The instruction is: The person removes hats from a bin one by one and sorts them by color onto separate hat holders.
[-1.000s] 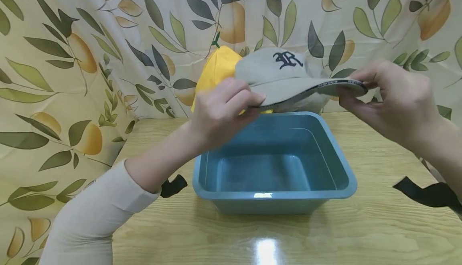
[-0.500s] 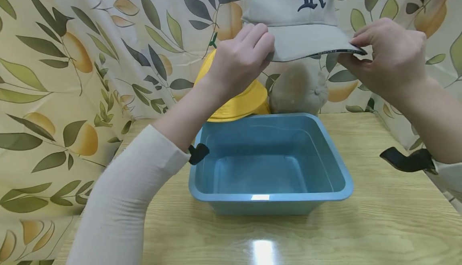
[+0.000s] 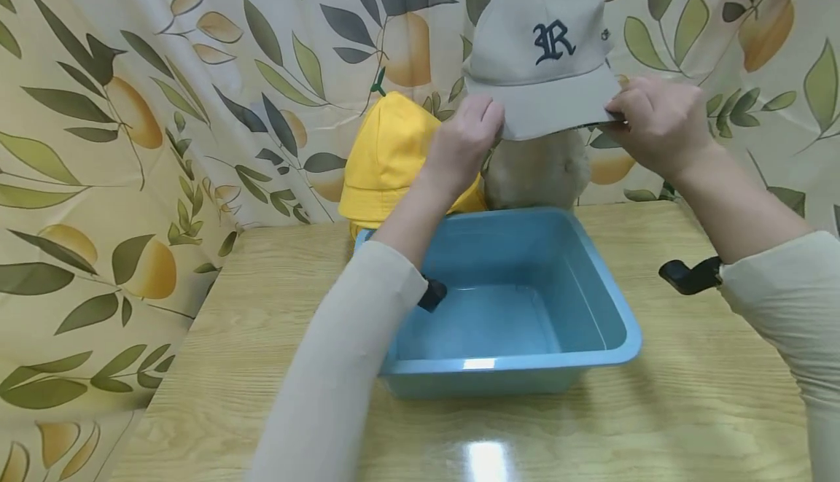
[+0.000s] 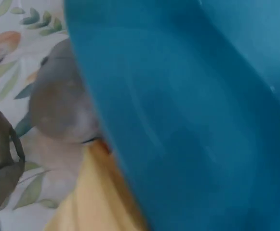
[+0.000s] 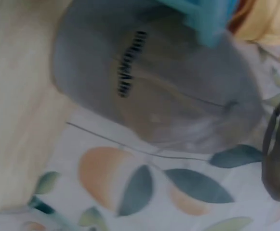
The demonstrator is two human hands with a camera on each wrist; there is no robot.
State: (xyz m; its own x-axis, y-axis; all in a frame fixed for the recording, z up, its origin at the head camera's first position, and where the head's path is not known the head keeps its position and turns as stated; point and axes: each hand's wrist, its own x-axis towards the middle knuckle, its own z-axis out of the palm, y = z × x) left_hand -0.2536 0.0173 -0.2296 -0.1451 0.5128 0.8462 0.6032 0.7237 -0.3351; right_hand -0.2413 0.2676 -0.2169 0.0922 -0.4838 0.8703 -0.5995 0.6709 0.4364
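Observation:
A light grey baseball cap (image 3: 541, 59) with a dark letter R on its front is held up above the far side of the blue basin (image 3: 623, 347). My left hand (image 3: 462, 143) grips the left edge of its brim, and my right hand (image 3: 659, 125) pinches the right edge. The crown points up and the brim slopes down toward me. Part of the same cap shows at the left border of the left wrist view and the right border of the right wrist view. Neither hand shows in the wrist views.
Behind the basin sit a yellow bucket hat (image 3: 387, 154) with a green sprout on top and another greyish cap (image 5: 178, 91) with dark lettering. All stand on a wooden table (image 3: 709, 394), against a leaf-and-fruit patterned curtain (image 3: 262, 88).
Both hands first lifted the cap from low behind the basin's far rim, then lowered it slightly. Its brim has tipped downward. The yellow hat and the other cap have become more visible.

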